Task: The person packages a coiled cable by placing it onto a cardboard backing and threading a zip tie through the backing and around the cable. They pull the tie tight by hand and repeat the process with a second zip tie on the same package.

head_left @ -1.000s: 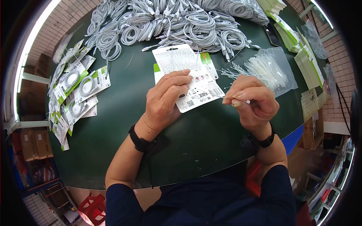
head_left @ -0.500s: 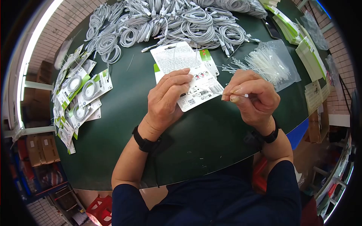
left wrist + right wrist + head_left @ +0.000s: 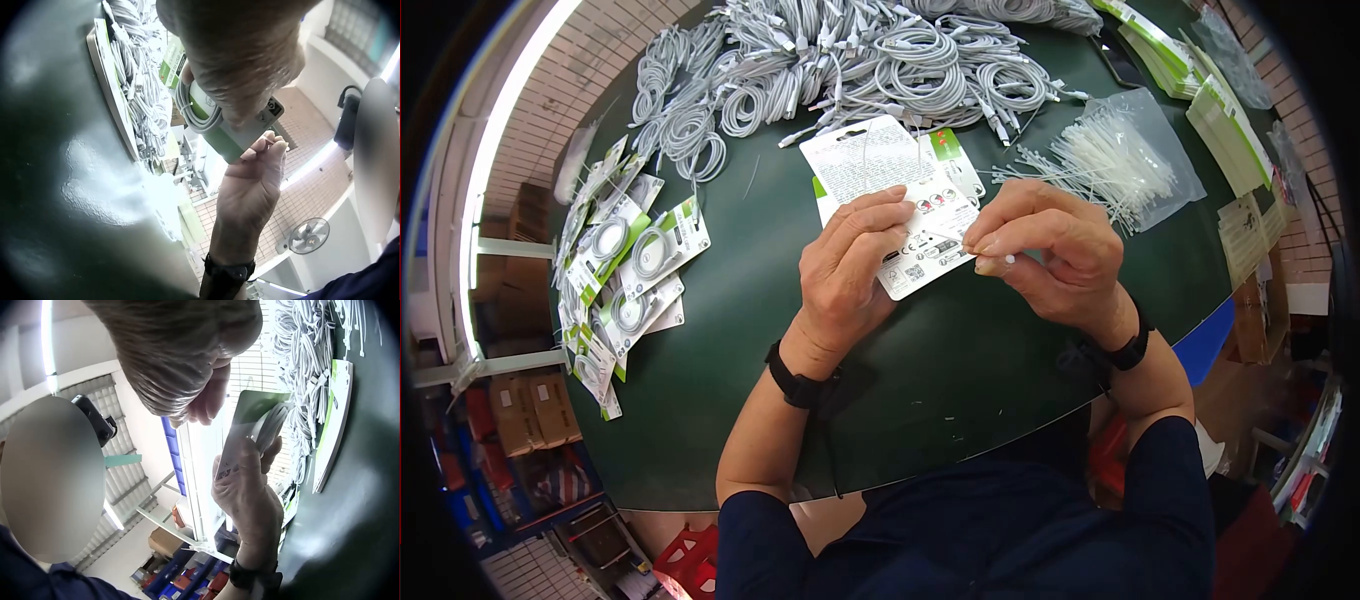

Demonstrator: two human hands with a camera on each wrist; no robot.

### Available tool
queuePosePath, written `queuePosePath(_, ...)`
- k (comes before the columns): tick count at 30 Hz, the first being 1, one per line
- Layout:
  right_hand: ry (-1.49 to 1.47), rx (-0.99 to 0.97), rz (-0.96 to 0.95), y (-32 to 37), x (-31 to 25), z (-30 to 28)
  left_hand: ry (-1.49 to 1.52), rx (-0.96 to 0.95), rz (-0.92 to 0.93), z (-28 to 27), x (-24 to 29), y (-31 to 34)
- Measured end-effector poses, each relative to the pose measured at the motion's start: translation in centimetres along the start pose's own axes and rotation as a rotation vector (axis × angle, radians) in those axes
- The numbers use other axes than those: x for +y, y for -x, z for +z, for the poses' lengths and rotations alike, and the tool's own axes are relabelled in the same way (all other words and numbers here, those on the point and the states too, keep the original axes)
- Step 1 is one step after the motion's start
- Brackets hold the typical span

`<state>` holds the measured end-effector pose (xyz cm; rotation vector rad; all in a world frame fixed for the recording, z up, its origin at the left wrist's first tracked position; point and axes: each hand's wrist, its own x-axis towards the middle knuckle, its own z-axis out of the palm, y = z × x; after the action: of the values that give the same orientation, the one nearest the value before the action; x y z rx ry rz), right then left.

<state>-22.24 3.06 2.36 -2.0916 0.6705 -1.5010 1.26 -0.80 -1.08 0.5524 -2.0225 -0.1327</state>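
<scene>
The left hand [image 3: 855,262] grips a white printed card [image 3: 870,160], its text side up in the head view. In the left wrist view a coiled cable [image 3: 199,111] lies against the card's other face. Beside the card's lower right edge, the right hand [image 3: 1055,250] pinches a thin white tie, whose small head [image 3: 1009,259] shows at the fingertips. Another green and white card [image 3: 952,160] lies beyond the held one. Loose white ties [image 3: 1100,165] spill from a clear bag [image 3: 1180,190] to the right.
Grey coiled cables [image 3: 920,65] are heaped along the far side. Carded cables [image 3: 650,250] overlap at the left. Stacked green and white cards [image 3: 1230,130] and a dark phone [image 3: 1118,58] sit at the right. A single tie [image 3: 752,176] lies left of the cards.
The right hand has moved left, closer to the card, with the tie still pinched. The left hand keeps its grip. The head view has shifted slightly.
</scene>
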Motion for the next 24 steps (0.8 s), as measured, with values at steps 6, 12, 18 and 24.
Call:
queuePosePath(6, 0.024, -0.044, 0.033, -0.3, -0.1, 0.0, 0.009, -0.032, 0.006, -0.6, 1.5, -0.8)
queuePosePath(12, -0.059, -0.154, 0.099, -0.5, 0.0, -0.6, -0.145, -0.086, 0.143, -1.5, 3.8, -1.7)
queuePosePath(18, -0.276, -0.251, 0.244, -0.6, -0.1, -1.7, -0.243, -0.120, 0.190, -2.3, 6.1, -2.3)
queuePosePath(24, -0.532, -0.242, 0.245, -0.4, 0.0, -1.8, 0.061, -0.123, 0.071, -2.0, 6.9, -2.2)
